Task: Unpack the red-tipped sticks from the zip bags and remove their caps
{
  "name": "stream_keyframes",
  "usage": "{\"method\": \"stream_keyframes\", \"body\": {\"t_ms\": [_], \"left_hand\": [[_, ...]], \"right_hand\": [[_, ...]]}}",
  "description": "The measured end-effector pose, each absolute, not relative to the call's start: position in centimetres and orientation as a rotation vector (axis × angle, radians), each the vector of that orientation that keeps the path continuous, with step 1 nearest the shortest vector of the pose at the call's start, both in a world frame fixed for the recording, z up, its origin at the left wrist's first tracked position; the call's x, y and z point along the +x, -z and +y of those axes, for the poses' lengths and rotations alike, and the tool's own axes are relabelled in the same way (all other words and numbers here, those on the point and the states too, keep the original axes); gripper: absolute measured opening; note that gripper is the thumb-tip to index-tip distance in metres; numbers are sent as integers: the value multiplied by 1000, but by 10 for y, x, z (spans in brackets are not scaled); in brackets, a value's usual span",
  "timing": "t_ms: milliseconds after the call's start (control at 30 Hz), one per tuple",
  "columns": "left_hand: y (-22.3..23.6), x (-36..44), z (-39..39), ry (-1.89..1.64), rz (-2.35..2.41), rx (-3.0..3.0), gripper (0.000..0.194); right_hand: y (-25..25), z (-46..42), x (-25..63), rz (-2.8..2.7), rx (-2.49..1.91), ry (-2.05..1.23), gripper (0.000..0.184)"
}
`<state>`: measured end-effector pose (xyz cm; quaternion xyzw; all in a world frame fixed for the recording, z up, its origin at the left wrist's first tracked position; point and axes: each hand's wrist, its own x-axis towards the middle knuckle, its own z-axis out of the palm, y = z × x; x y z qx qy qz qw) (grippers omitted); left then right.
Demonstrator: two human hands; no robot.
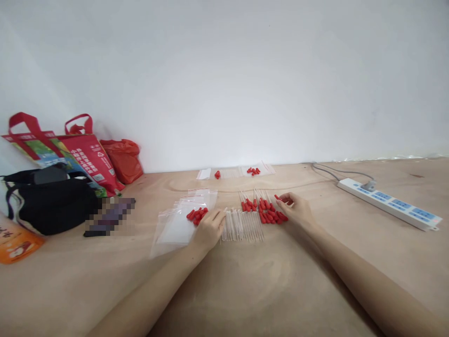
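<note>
Several clear glass dropper tubes (242,225) lie side by side in a row on the wooden table. At the row's left end, my left hand (209,229) has its fingers closed on one glass tube, mostly hidden by them. My right hand (294,208) pinches a red rubber bulb (278,198) between thumb and fingertips. Just below it is a pile of loose red rubber bulbs (271,216). Behind the row, several droppers with red bulbs fitted (248,204) point away from me. More red bulbs (197,215) rest on clear zip bags (175,227) beside my left hand.
Farther back lie a clear bag with red bulbs (253,171) and a few more bulbs (217,174). A white power strip (389,203) with a plugged-in grey cable is on the right. Shopping bags (91,159), a black bag (52,203) and a pixelated object (110,216) occupy the left.
</note>
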<state>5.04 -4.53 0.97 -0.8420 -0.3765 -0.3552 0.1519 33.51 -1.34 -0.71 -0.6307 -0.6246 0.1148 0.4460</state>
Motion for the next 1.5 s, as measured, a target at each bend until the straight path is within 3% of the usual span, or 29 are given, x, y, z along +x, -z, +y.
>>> {"method": "stream_keyframes", "body": {"t_ms": [333,700,1067,1500], "left_hand": [[0,59,-56,985,-1116,-2602,8],[-1,54,-66,1097,-1058,-2616,23],[3,46,-73,1117,-1022,-2559,12],[2,47,-73,1106,-1022,-2569,10]], "right_hand": [[0,-22,337,-1666,-1783,-341,27],[-2,-26,336,-1694,-1931,-274,30],[13,10,344,-1508,-1804,-495,18],[18,32,337,-1381,-1707,-616,20]]}}
